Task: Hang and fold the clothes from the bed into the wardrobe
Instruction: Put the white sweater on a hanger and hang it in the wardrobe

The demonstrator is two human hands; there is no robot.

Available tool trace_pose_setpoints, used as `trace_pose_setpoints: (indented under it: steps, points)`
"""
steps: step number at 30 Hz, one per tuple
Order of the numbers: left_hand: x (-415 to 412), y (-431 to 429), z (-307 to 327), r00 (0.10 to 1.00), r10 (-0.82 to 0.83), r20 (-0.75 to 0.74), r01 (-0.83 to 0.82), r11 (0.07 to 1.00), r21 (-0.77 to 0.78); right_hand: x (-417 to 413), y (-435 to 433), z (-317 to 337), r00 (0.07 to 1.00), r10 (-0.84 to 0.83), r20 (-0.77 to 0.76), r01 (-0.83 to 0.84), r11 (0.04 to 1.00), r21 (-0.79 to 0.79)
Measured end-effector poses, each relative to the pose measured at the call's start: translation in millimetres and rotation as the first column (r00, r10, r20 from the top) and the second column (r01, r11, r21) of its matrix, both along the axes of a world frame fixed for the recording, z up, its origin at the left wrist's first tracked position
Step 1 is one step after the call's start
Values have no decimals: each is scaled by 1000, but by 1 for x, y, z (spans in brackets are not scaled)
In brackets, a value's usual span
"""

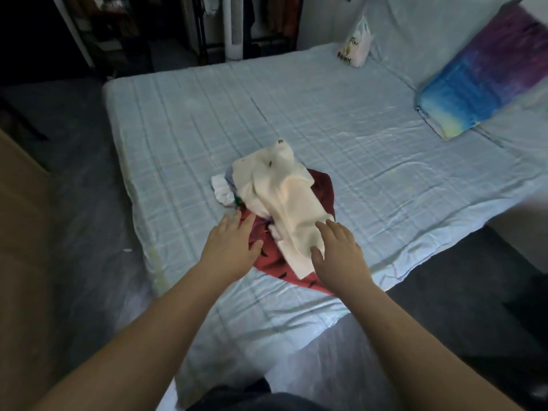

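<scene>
The clothes pile (278,203) on the bed (355,129) is reached for with fingers (234,223) apart; the cream garment (293,203) should be gripped next.

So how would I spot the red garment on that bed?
Find the pale blue bed, then the clothes heap near its close edge, where the left hand and right hand reach. The red garment lies lowest, under the cream cloth; it alone is dark red with small black marks.

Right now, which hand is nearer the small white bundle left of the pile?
Left. The left hand is over the red garment just short of the white bundle; the right hand is over the cream garment.
</scene>
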State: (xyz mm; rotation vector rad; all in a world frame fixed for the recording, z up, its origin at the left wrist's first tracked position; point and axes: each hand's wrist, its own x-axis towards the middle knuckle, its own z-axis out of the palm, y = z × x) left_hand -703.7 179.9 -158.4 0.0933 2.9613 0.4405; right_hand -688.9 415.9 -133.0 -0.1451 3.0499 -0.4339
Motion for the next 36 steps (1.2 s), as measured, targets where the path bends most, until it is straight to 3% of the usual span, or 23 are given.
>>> trace_pose_setpoints:
  steps: [10, 15, 19, 25, 27, 32, 36]
  points:
    - [-73, -2, -46, 982, 107, 153, -111, 994, 19, -103, 2, -43, 983, 118, 141, -117, 993, -13]
    - [-106, 11, -69, 942, 252, 221, -272, 960, 61, -174, 5, -68, 942, 286, 175, -286, 958, -25]
    - [-126, 31, -86, 881, 390, 268, -431, 895, 118, -235, 9, -84, 853, 475, 216, -479, 877, -36]
    - [-143, 77, -118, 726, 617, 304, -684, 694, 226, -335, -6, -114, 648, 723, 239, -731, 679, -69]
    - [-151, 93, -133, 642, 692, 330, -766, 565, 307, -356, -20, -130, 538, 813, 222, -818, 567, -95]
    - [-170, 128, -179, 361, 784, 505, -891, 129, 436, -392, -68, -174, 162, 960, 227, -972, 195, -131]
    - [-182, 145, -212, 282, 768, 575, -916, 37, 401, -400, -97, -208, -26, 918, 396, -998, -5, -55]
